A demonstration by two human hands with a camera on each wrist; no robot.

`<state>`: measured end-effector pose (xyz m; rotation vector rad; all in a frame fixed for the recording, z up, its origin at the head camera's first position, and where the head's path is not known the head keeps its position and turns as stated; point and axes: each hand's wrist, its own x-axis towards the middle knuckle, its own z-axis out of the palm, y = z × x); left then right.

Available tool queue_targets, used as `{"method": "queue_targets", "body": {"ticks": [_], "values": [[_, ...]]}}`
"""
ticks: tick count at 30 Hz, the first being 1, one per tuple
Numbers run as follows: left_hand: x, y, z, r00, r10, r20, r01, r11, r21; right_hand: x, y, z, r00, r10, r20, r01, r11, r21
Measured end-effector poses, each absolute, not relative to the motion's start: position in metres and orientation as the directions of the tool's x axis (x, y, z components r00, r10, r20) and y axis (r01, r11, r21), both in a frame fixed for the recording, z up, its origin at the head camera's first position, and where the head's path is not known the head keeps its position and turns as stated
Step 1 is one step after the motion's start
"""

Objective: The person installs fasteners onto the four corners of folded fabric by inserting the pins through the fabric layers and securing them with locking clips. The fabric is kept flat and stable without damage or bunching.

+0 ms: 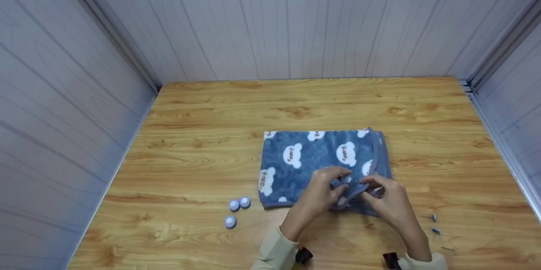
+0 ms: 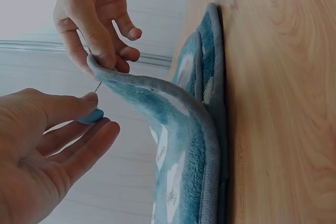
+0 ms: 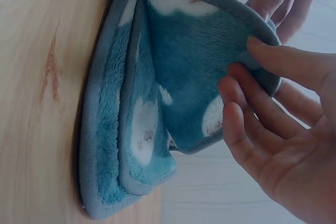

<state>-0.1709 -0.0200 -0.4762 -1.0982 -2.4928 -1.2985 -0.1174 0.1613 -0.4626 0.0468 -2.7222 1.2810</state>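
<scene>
one corner of the blue blanket is lifted, the rest lying folded on the wooden table in front of me. my left hand pinches a blue-headed pin, its thin shaft pointing at that corner; my right hand grips the corner between thumb and fingers. three round pieces sit left of the blanket, and two similar pins lie to its right.

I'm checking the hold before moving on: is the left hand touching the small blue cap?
Touching. The left wrist view shows it: the left hand pinches the small blue cap between thumb and fingers.
</scene>
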Motion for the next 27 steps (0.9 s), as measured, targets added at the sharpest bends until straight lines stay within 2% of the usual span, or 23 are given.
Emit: {"method": "queue_targets", "body": {"ticks": [12, 18, 27], "values": [[-0.1693, -0.0167, -0.4778, -0.729, 0.555, 0.400, 0.648, 0.370, 0.666, -0.1171, 0.1593, -0.4643, -0.985, 0.037, 0.167, -0.108, 0.619, -0.777], [-0.1681, -0.0150, -0.4795, -0.707, 0.562, 0.429, 0.682, 0.381, 0.625, -0.1164, 0.1598, -0.4657, -0.982, 0.049, 0.183, -0.116, 0.610, -0.784], [-0.1656, -0.0102, -0.4821, -0.693, 0.562, 0.452, 0.690, 0.334, 0.642, -0.1174, 0.1559, -0.4660, -0.989, 0.048, 0.137, -0.087, 0.565, -0.821]]}}
